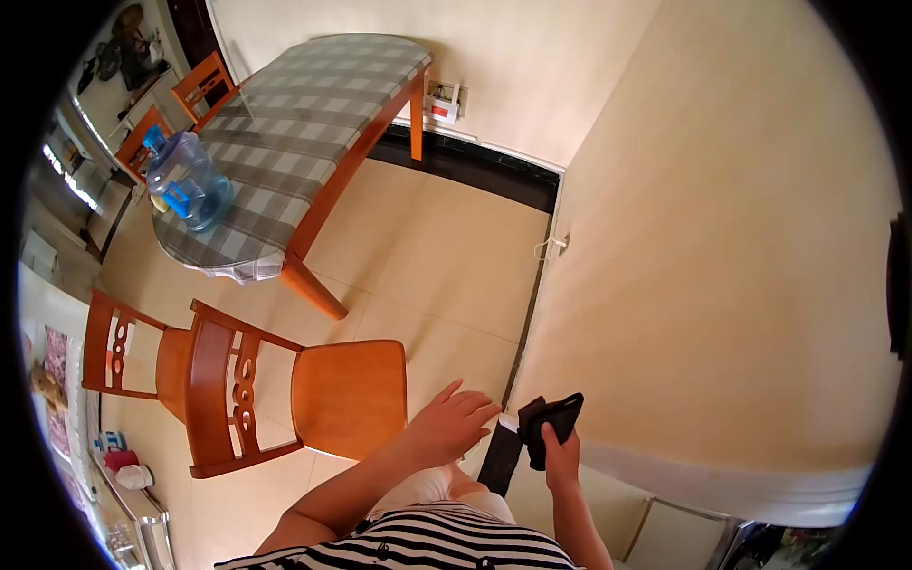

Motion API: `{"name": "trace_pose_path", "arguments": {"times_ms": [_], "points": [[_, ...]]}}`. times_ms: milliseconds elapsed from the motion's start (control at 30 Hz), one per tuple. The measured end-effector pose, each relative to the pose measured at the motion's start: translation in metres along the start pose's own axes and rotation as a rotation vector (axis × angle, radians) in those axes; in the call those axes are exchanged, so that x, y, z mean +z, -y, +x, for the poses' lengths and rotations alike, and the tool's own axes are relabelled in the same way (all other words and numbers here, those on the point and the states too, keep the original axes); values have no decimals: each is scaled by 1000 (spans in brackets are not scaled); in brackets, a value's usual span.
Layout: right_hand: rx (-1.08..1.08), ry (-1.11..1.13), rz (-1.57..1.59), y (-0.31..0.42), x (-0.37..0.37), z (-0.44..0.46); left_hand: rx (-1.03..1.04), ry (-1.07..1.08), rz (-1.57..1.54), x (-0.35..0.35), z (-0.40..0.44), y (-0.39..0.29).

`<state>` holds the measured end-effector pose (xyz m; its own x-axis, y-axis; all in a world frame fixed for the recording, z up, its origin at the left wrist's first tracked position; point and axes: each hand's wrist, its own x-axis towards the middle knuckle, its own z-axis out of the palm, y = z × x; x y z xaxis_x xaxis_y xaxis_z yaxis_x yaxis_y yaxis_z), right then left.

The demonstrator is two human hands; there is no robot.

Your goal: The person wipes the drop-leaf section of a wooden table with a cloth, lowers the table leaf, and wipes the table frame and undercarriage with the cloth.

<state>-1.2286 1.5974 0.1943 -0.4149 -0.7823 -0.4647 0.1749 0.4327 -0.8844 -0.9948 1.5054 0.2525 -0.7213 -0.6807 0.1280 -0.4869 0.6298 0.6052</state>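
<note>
My right hand (pixel 562 456) is closed around a flat black item (pixel 551 425) with a soft, folded look and a raised corner. Its exact kind cannot be made out. To the left of it, my left hand (pixel 454 421) reaches out palm down with its fingers stretched apart and nothing visibly in them. The fingertips point toward the black item but stay apart from it. A small white thing (pixel 510 421) shows between the two hands, and I cannot tell what it is. A wooden chair (pixel 350 394) stands just left of my left hand.
A table with a checked cloth (pixel 313 90) carries a large blue water bottle (pixel 190 180). A second chair (pixel 171 361) stands behind the nearer one. The wall (pixel 722 247) rises close on my right, with a white cord (pixel 546 249) at a socket. Tiled floor (pixel 427 247) lies between.
</note>
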Motion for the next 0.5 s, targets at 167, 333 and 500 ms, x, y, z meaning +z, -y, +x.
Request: {"name": "trace_pose_path", "arguments": {"times_ms": [167, 333, 500], "points": [[-190, 55, 1, 40, 25, 21, -139, 22, 49, -8, -10, 22], [-183, -6, 132, 36, 31, 57, -279, -39, -93, -31, 8, 52], [-135, -126, 307, 93, 39, 92, -297, -39, -240, -28, 72, 134]]}}
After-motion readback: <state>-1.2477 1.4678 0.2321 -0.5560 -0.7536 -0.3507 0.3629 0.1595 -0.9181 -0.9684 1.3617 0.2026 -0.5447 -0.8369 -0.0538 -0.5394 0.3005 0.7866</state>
